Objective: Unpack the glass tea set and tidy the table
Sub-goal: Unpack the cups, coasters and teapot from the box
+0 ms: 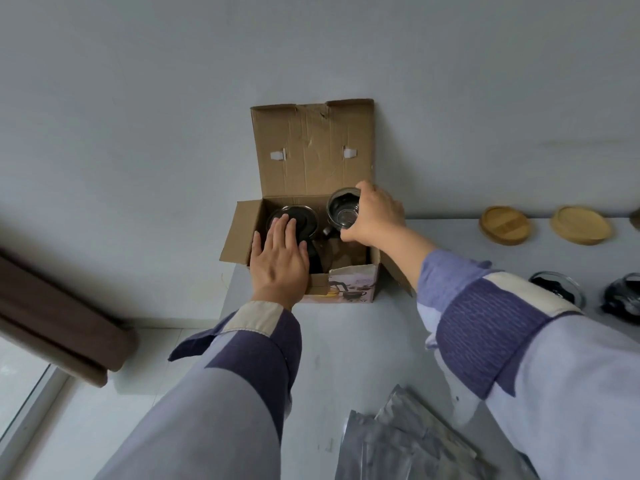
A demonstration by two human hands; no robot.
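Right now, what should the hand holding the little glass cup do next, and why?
Probably lift the small clear glass cup clear of the open brown cardboard box and set it on the white table: the right hand already grips it above the box, while the left hand steadies the box.

Dark brown curtain point(59, 327) hangs at lower left beside a window point(24, 386); pale wall point(138, 98) fills the upper frame.

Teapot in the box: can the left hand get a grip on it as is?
Probably yes. The left hand already rests flat on the teapot, the box lid is up, and nothing covers it. The right hand lifts the glass cup alongside.
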